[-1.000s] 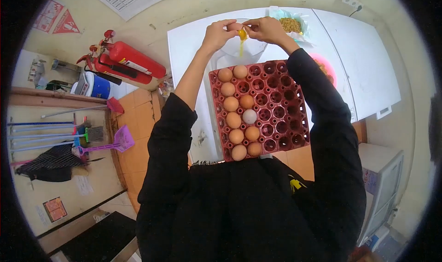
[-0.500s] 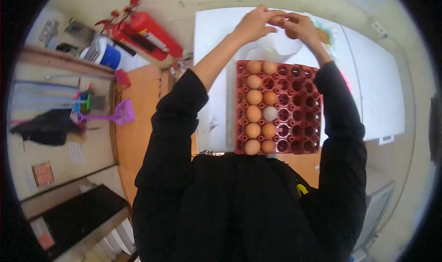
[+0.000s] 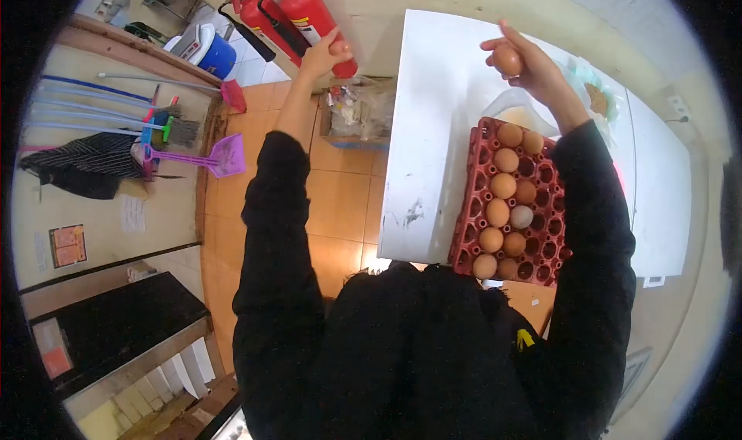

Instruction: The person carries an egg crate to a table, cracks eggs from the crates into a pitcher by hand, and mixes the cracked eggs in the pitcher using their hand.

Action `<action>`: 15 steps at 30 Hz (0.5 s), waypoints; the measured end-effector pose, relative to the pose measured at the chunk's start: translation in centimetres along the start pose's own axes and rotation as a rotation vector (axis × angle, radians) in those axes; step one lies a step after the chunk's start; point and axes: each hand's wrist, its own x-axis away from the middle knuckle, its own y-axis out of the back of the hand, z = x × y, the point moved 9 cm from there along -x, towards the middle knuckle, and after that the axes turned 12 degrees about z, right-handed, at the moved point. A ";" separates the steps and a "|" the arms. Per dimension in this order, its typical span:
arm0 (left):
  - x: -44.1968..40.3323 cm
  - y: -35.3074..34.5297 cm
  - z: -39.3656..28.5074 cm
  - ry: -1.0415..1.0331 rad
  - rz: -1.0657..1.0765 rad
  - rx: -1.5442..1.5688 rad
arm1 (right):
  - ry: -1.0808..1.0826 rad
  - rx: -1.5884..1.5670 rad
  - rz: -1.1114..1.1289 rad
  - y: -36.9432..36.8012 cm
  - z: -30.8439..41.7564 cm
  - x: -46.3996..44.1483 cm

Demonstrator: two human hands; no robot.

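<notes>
My right hand (image 3: 537,67) is closed around a brown egg (image 3: 507,60), above a clear bowl (image 3: 516,106) on the white table. My left hand (image 3: 321,55) reaches out past the table's left side, in front of the fire extinguishers. Its fingers are curled on a small brownish piece that looks like an eggshell (image 3: 340,47). Below my right forearm lies a red egg tray (image 3: 464,227). Brown eggs (image 3: 503,186) and one paler egg (image 3: 521,217) fill its left columns, with hollow cups to their right. My sleeve hides part of the tray.
Red fire extinguishers (image 3: 309,19) stand by the wall. On the tiled floor (image 3: 336,200) beside the white table (image 3: 421,131) is a box of refuse (image 3: 359,112). A bag with brown contents (image 3: 597,96) lies at the table's back. A purple dustpan (image 3: 226,156) hangs left.
My hands were together over the bowl; the left has swung far left, off the table. My right hand stays near the bowl with the egg. The view has turned left.
</notes>
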 end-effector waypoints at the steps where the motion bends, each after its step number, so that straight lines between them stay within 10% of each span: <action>1: -0.7 -0.6 2.2 -0.065 -0.065 -0.052 | -0.054 -0.111 0.038 -0.3 -0.6 0.5; 6: -2.5 0.2 -3.4 -0.082 0.005 0.193 | 0.146 -0.295 0.032 3.1 -2.4 6.5; 10: 0.8 1.7 -18.2 -0.339 -0.004 0.008 | 0.223 0.526 -0.516 8.1 -3.9 13.6; 15: 5.3 -8.8 -32.6 -0.348 0.628 0.694 | 0.307 0.398 -0.557 4.4 -4.6 15.6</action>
